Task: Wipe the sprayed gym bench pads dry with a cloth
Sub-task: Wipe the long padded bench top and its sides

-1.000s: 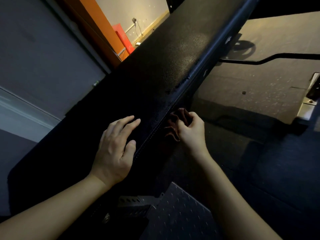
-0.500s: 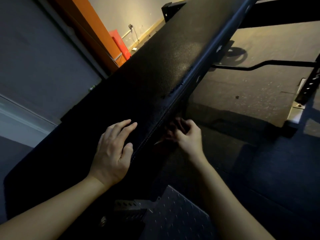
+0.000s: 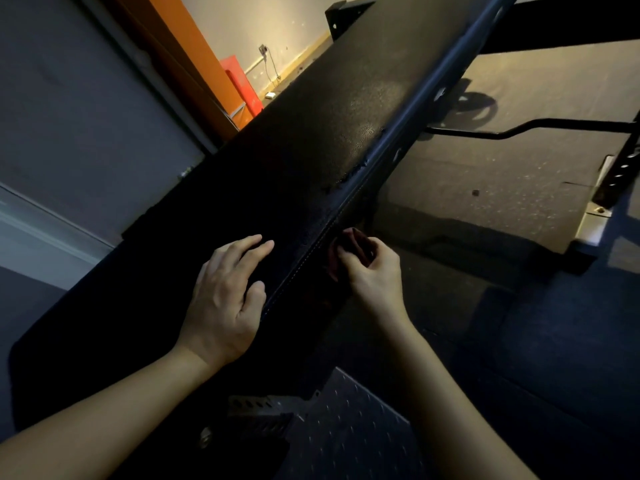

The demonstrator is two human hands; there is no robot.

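Along the bench pad's (image 3: pixel 322 140) right edge, the right hand (image 3: pixel 372 273) gripped a dark cloth (image 3: pixel 353 239); the left hand (image 3: pixel 225 292) rested flat, fingers relaxed, on top.

The surface (image 3: pixel 311 161) is black with a fine pebbled grain; a pale stitched seam (image 3: pixel 291 274) runs along its right edge. The cloth (image 3: pixel 353 239) is dark reddish-brown. Off the right edge, the floor mat (image 3: pixel 502 181) is brown-grey with pale speckles. At the near end, the metal plate (image 3: pixel 353 427) is dark grey with regular raised dots. Beyond the left edge: grey wall (image 3: pixel 86 116), orange panel (image 3: pixel 194 64), red box (image 3: pixel 242 88), cream back wall (image 3: pixel 259 22).
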